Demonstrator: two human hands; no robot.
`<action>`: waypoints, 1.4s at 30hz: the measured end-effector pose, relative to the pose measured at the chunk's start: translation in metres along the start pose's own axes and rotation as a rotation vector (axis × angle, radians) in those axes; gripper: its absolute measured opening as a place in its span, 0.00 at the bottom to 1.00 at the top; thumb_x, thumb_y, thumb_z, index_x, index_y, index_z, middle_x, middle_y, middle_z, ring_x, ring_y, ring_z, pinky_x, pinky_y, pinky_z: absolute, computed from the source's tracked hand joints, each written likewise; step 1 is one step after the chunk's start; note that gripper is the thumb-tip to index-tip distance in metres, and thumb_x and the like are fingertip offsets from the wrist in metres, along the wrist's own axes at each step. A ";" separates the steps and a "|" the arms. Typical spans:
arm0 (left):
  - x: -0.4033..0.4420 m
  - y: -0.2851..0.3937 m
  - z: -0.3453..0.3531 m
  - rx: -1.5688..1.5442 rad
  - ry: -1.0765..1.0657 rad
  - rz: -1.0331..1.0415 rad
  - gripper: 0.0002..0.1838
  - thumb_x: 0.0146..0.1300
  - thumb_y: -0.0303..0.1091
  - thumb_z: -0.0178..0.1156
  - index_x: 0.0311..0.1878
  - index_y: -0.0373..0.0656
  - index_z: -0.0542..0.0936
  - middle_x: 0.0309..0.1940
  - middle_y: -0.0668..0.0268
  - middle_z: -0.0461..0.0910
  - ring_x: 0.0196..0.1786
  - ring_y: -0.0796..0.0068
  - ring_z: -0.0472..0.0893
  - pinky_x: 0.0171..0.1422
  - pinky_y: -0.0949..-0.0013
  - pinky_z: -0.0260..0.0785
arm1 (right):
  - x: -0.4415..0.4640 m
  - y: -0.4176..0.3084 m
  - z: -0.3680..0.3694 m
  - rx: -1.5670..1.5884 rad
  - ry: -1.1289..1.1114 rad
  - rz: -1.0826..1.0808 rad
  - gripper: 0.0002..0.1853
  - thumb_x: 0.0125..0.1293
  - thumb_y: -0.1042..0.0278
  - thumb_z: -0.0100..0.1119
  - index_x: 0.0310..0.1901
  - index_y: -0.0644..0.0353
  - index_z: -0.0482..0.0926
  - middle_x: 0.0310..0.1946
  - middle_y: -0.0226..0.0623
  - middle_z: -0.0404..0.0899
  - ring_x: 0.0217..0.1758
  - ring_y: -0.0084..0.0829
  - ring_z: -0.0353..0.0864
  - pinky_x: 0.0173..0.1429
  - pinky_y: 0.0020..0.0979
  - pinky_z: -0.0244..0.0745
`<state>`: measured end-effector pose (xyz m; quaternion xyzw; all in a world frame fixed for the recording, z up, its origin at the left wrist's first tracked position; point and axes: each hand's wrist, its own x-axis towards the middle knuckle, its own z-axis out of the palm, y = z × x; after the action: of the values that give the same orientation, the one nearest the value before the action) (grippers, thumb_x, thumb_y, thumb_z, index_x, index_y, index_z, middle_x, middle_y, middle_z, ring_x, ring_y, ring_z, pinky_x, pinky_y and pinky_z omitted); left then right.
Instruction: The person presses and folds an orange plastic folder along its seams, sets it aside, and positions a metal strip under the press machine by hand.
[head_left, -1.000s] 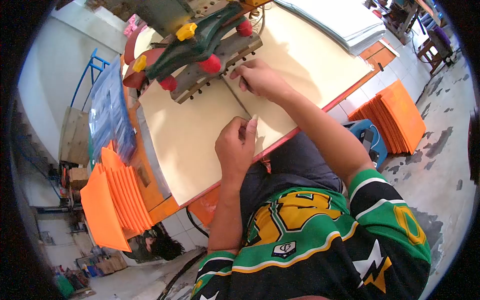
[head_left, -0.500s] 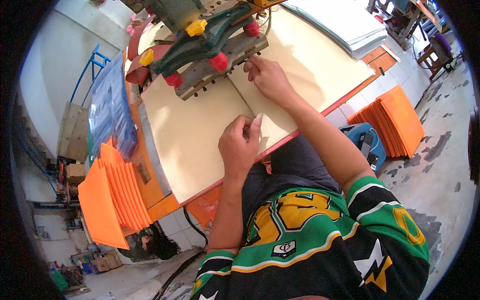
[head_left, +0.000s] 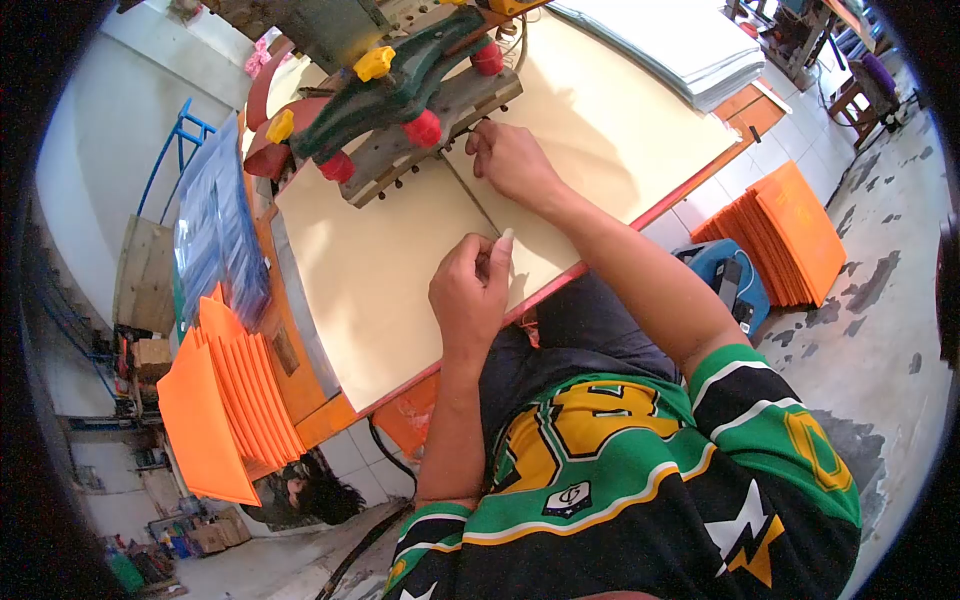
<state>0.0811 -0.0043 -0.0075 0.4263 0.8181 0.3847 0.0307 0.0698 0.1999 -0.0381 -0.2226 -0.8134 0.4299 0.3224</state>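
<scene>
A cream-coloured sheet or board (head_left: pixel 370 270) covers the table in front of me. A thin dark line (head_left: pixel 465 190) runs across it from under the machine's bar towards my left hand; whether it is a seam or a strip I cannot tell. My left hand (head_left: pixel 470 300) is closed over the near part of the cream surface, thumb up against curled fingers. By the right end of the grey clamp bar (head_left: pixel 440 140), my right hand (head_left: pixel 515 168) is closed with its fingertips pinched together. What either hand holds, if anything, is too small to make out.
The dark green machine arm (head_left: pixel 400 85) with red and yellow knobs stands overhead. Folded orange pieces (head_left: pixel 215 400) hang at the table's left edge beside clear plastic (head_left: pixel 220 230). White sheets (head_left: pixel 670 45) lie back right. An orange stack (head_left: pixel 785 235) stands right of a blue container (head_left: pixel 730 275).
The whole view has shifted slightly. My right hand sits a little farther from the clamp bar; my left hand keeps nearly the same pose and place.
</scene>
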 end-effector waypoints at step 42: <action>-0.001 -0.001 0.004 -0.012 0.034 -0.014 0.19 0.74 0.45 0.65 0.33 0.38 0.80 0.26 0.58 0.82 0.30 0.57 0.82 0.38 0.56 0.72 | -0.016 -0.023 -0.006 -0.303 0.097 -0.027 0.10 0.75 0.67 0.53 0.49 0.60 0.82 0.40 0.53 0.84 0.42 0.58 0.85 0.47 0.55 0.79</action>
<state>0.0823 -0.0028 -0.0117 0.4137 0.8191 0.3967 0.0221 0.0835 0.1806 -0.0214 -0.2782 -0.8553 0.2866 0.3299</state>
